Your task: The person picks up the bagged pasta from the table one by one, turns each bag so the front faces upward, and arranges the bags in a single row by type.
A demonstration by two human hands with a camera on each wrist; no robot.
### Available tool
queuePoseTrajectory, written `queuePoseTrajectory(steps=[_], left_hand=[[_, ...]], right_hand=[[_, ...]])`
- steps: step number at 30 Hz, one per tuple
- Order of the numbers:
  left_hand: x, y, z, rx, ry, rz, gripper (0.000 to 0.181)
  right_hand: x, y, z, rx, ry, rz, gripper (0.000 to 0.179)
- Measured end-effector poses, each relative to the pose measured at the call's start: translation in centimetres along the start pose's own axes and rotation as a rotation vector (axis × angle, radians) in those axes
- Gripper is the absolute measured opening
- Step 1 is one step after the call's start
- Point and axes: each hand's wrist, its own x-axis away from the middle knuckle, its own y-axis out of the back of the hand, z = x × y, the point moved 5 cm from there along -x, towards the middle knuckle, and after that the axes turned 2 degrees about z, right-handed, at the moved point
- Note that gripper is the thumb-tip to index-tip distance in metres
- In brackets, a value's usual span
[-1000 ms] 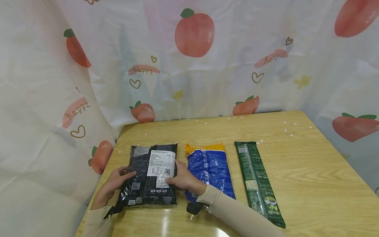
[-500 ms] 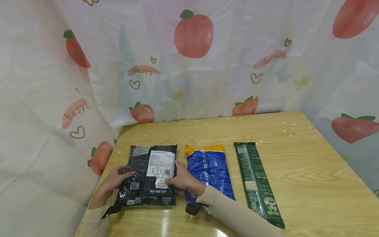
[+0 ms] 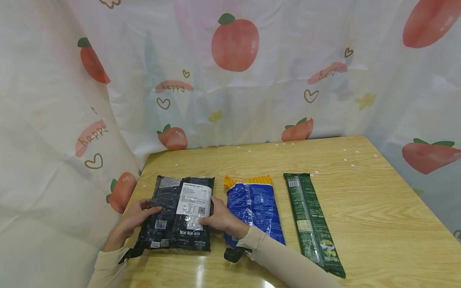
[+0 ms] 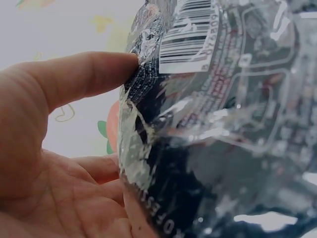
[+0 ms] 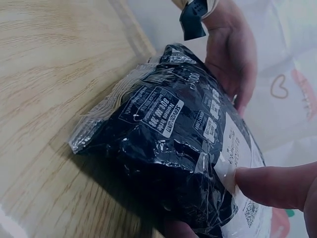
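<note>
A black plastic packet (image 3: 167,218) with a white printed label (image 3: 194,200) lies between my hands at the table's left side. My left hand (image 3: 129,221) grips its left edge; in the left wrist view the thumb (image 4: 89,74) presses on the crinkled wrapper while fingers go underneath. On the opposite edge, my right hand (image 3: 225,219) holds the packet, its thumb (image 5: 277,184) on the label and a fingertip (image 5: 179,229) showing below. The packet's underside is hidden. In the right wrist view, its clear sealed end (image 5: 106,111) is close over the wood, with shadow beneath.
Right of the black packet lies a blue packet (image 3: 253,208) with an orange top, partly behind my right forearm. Farther right is a long green packet (image 3: 313,224). The wooden table (image 3: 381,208) meets a fruit-print curtain (image 3: 237,108) at the back and left.
The black packet has shifted slightly left, its left side most, and my left hand has moved a little left with it. Both hands keep their hold. The blue and green packets stay put.
</note>
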Motion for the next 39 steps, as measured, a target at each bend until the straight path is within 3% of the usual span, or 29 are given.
queuePoseTrajectory(steps=[7, 15, 28, 30, 33, 37, 39], left_hand=[[0.4, 0.8, -0.6, -0.004, -0.022, 0.025, 0.083], [1.2, 2.0, -1.7, -0.073, -0.073, 0.01, 0.079], [2.1, 3.0, -5.3, -0.147, -0.165, -0.021, 0.074], [2.2, 3.0, -5.7, -0.155, -0.179, -0.03, 0.072], [2.4, 3.0, -6.3, -0.169, -0.204, -0.044, 0.07], [2.6, 3.1, -7.2, -0.197, -0.234, -0.064, 0.069], [2.7, 3.1, -7.7, -0.211, -0.241, -0.07, 0.069]], right_hand=[[-0.1, -0.5, -0.1, -0.081, 0.011, 0.023, 0.076], [-0.6, -0.9, -0.3, -0.051, -0.014, 0.029, 0.084], [-1.2, -0.8, -0.2, -0.001, -0.013, 0.056, 0.067], [-1.3, -0.8, -0.2, 0.04, 0.006, 0.052, 0.061], [-1.3, -0.4, 0.5, 0.188, 0.05, -0.001, 0.07], [-0.9, 0.2, 2.6, 0.336, 0.111, -0.062, 0.08], [-0.8, 0.2, 3.9, 0.353, 0.147, -0.045, 0.073]])
